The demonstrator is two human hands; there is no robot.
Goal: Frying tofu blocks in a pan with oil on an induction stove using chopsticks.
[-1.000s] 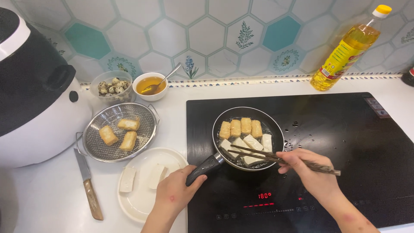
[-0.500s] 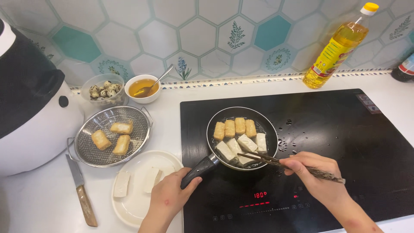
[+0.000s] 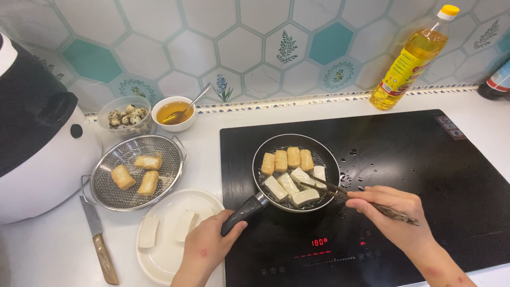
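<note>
Left hand [image 3: 204, 250] gripping frying pan [image 3: 295, 172] handle, right hand [image 3: 390, 210] pinching chopsticks [image 3: 340, 192] over tofu [image 3: 289, 178] — yellow-labelled oil bottle [image 3: 409, 61] behind

dark bottle [image 3: 495, 84] cut off at right edge; white cooker [image 3: 37, 143] cropped at left.

Head cam, steep down, close
</note>
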